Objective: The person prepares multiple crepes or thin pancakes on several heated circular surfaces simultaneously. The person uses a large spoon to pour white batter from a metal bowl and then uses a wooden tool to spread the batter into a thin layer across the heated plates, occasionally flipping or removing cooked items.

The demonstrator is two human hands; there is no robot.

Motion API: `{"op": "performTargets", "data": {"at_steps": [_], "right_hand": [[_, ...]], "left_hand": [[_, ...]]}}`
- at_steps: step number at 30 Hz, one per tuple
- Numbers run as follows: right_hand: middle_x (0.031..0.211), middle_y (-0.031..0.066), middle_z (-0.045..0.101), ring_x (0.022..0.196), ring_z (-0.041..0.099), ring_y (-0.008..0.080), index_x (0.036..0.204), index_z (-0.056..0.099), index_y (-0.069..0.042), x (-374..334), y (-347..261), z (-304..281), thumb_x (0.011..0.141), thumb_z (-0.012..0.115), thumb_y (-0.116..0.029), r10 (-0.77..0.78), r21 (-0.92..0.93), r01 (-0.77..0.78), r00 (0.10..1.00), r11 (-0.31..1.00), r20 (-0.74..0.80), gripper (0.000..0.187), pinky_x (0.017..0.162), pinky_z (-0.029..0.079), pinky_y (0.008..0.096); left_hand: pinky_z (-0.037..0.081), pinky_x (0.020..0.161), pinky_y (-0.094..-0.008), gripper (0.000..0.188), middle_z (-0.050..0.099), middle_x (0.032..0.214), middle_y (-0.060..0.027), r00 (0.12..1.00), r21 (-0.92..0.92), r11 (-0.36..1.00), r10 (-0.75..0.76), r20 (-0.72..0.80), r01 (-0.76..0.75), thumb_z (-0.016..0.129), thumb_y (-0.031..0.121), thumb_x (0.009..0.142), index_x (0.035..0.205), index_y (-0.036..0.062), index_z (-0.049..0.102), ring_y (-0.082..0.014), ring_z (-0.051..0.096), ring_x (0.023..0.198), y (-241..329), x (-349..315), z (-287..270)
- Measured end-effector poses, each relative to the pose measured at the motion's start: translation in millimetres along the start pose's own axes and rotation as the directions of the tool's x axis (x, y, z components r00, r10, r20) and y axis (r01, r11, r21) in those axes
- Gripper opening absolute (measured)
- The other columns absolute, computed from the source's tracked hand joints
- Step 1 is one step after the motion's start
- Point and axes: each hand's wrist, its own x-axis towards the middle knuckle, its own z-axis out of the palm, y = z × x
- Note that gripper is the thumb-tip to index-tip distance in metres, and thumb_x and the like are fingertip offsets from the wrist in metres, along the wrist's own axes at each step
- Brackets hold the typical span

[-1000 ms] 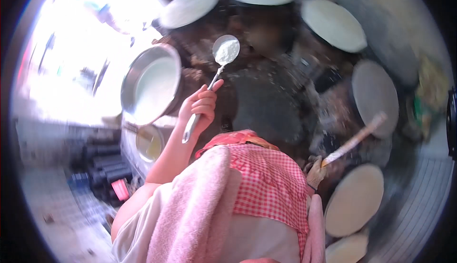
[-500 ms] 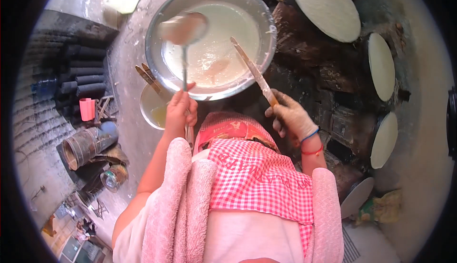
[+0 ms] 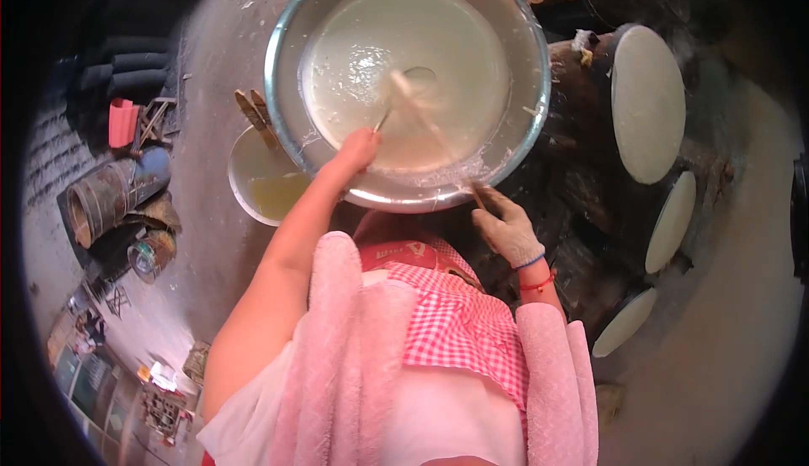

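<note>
Because the big metal basin (image 3: 291,61), at the wearer's twelve o'clock, holds plenty of pale liquid (image 3: 404,28), the ladling looks far from finished. The left hand's (image 3: 361,147) grip is closed round a ladle (image 3: 383,119); the right hand (image 3: 508,226), at the basin's five o'clock, grasps a motion-blurred stick (image 3: 410,105). Farther out, a smaller bowl (image 3: 238,182) sits at eight o'clock; three round discs (image 3: 647,104), seemingly already coated white, lie between three and five.

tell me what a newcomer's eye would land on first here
Probably the big metal basin of milky liquid at top centre. The left hand holds a thin handle over it, and the right hand, near its lower rim, grips a motion-blurred stick. Three pale round discs line the right side.
</note>
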Motion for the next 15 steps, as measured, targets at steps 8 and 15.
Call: {"op": "performTargets", "data": {"at_steps": [8, 15], "right_hand": [[0.097, 0.0202, 0.065, 0.086, 0.067, 0.0396, 0.143, 0.058, -0.02, -61, 40, -35, 0.09, 0.065, -0.016, -0.353, -0.772, 0.268, 0.934, 0.576, 0.062, 0.053, 0.073, 0.056, 0.0475], [0.11, 0.0191, 0.069, 0.098, 0.071, 0.0308, 0.139, 0.059, -0.004, -145, 20, -50, 0.091, 0.064, 0.002, -0.791, -0.67, 0.617, 0.607, 0.413, 0.071, 0.049, 0.084, 0.056, 0.0353]], "left_hand": [[0.027, 0.038, -0.0232, 0.032, 0.034, 0.063, 0.0063, 0.948, -0.916, 0.319, 0.12, 0.294, 0.243, 0.053, 0.03, 0.106, 0.107, -0.0019, 0.056, -0.0046, 0.031, 0.045, 27, -105, 92], [0.024, 0.038, -0.0205, 0.025, 0.03, 0.062, 0.0091, 0.932, -0.966, 0.205, 0.355, -0.075, -0.156, 0.05, 0.03, 0.108, 0.105, 0.0055, 0.054, -0.0024, 0.028, 0.046, 134, -315, 91]]}}
